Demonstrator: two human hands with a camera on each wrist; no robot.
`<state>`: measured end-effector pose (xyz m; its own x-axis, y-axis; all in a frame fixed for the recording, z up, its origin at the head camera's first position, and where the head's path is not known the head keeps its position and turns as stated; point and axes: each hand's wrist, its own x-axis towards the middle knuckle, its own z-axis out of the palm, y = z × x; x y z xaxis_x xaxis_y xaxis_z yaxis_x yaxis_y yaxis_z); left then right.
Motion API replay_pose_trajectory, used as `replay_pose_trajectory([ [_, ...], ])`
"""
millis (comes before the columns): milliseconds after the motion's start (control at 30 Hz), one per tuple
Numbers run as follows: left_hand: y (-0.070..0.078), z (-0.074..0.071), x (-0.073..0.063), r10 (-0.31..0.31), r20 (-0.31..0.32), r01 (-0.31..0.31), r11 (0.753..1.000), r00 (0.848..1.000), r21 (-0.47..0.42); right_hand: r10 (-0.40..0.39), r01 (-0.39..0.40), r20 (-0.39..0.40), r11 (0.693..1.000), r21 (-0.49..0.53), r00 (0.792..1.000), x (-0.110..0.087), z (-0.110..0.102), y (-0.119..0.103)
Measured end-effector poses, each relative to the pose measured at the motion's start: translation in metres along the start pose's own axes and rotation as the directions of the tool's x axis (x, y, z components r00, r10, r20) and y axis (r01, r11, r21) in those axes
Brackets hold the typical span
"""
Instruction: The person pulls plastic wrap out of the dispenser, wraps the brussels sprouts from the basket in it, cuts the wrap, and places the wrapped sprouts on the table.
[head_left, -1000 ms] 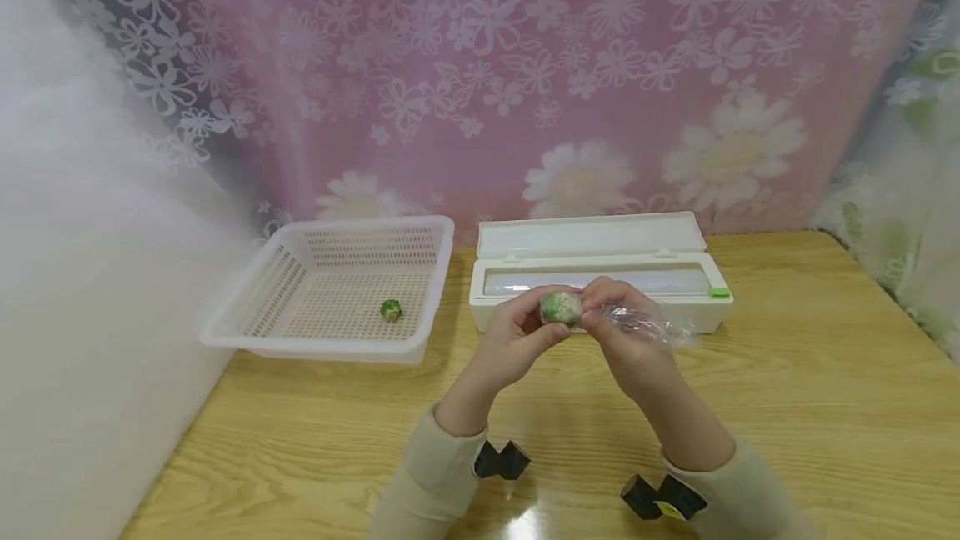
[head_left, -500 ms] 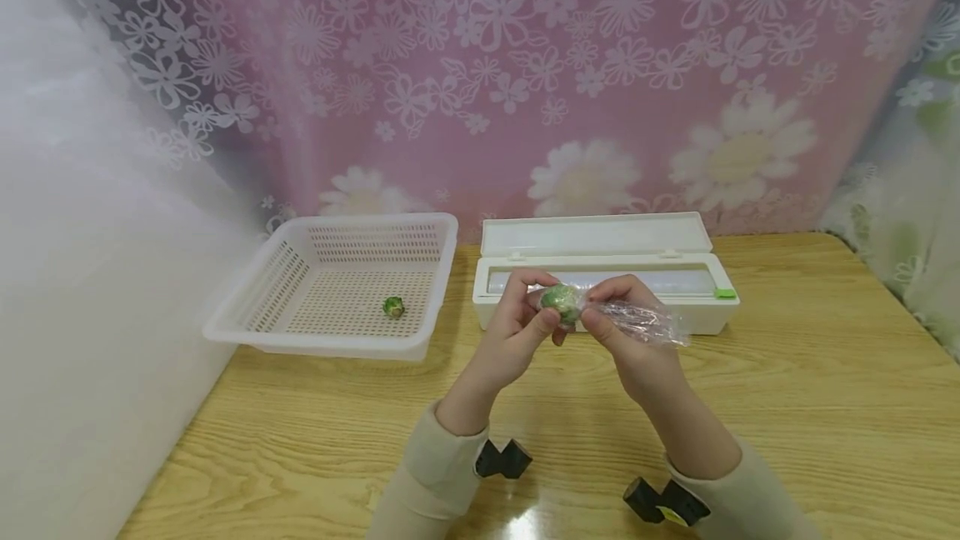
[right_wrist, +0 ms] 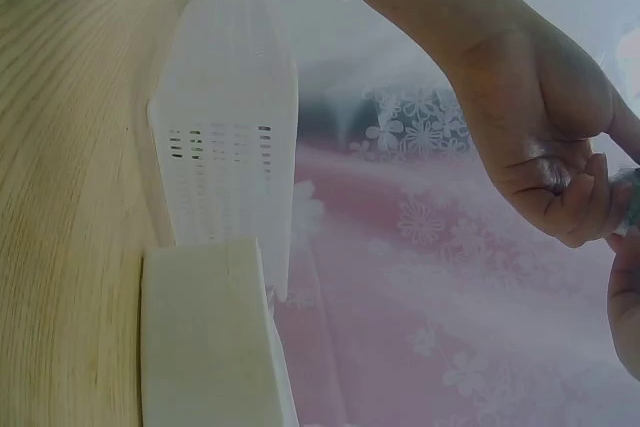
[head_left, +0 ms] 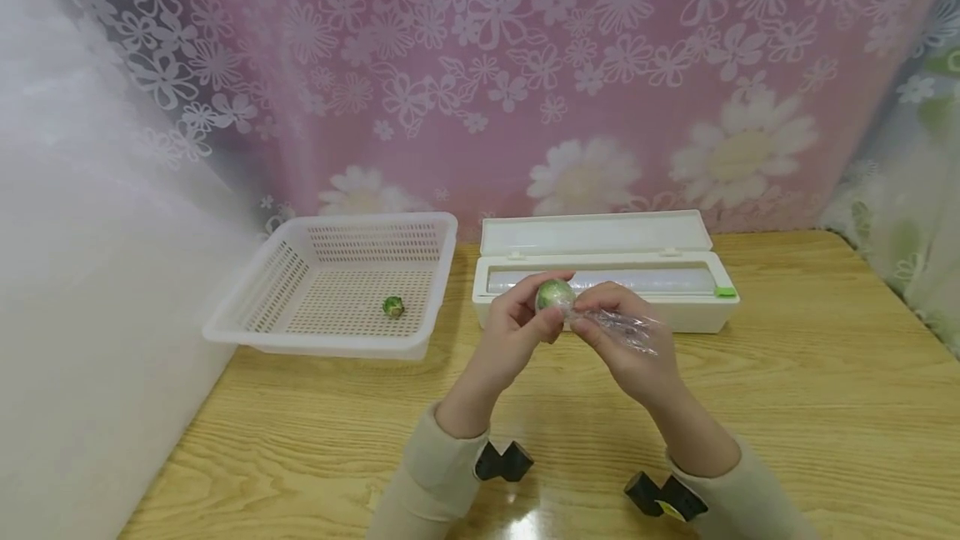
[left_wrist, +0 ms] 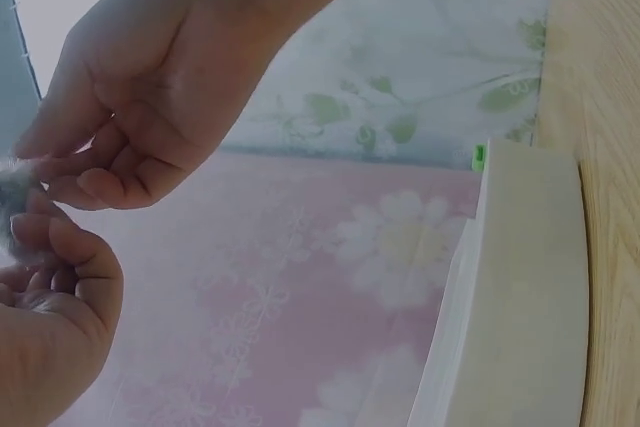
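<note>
A small green Brussels sprout (head_left: 555,294), covered in clear plastic wrap, is held up in front of the long white box. My left hand (head_left: 512,340) grips the sprout between thumb and fingers. With thumb and fingertips my right hand (head_left: 637,357) pinches the gathered plastic wrap (head_left: 626,330) close beside the sprout, and the loose tail trails over that hand. In the left wrist view the wrapped sprout (left_wrist: 15,212) shows at the left edge, between both hands. The right wrist view catches only a sliver of it at its right edge.
A white perforated basket (head_left: 337,348) stands at the left with one bare Brussels sprout (head_left: 393,307) inside. The white wrap box (head_left: 693,319) lies behind the hands, lid up, with a roll of plastic wrap (head_left: 660,280) in it. A green slider (head_left: 725,292) sits at its right end.
Both hands keep their hold while the sprout turns between them, its smooth green side now facing up. The right hand and the wrap's tail have shifted slightly left.
</note>
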<state>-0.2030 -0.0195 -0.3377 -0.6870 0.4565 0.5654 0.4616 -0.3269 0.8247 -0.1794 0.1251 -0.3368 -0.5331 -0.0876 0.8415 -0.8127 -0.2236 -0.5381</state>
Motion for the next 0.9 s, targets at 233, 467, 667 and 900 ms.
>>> replay_pose_trajectory([
  [233,0.0002,-0.0013,-0.0005,-0.084,-0.057,0.081,0.995,0.995,-0.057,-0.052,0.052,0.018,0.999,-0.010,0.999,-0.0011,0.0009,0.0078],
  [467,0.0020,-0.0072,-0.0008,-0.013,0.075,0.017,0.998,0.997,-0.053,-0.039,0.039,0.026,0.999,0.004,0.999,-0.0004,0.0015,0.0058],
  [667,0.0015,-0.0066,-0.0005,-0.081,0.028,0.082,0.995,0.996,-0.049,0.032,-0.032,-0.022,0.999,-0.035,0.999,-0.0007,-0.0026,0.0050],
  [900,0.0008,-0.0016,0.0009,0.012,-0.025,-0.009,0.995,1.000,0.100,0.020,-0.025,-0.069,0.996,-0.080,0.997,0.0002,-0.0064,0.0079],
])
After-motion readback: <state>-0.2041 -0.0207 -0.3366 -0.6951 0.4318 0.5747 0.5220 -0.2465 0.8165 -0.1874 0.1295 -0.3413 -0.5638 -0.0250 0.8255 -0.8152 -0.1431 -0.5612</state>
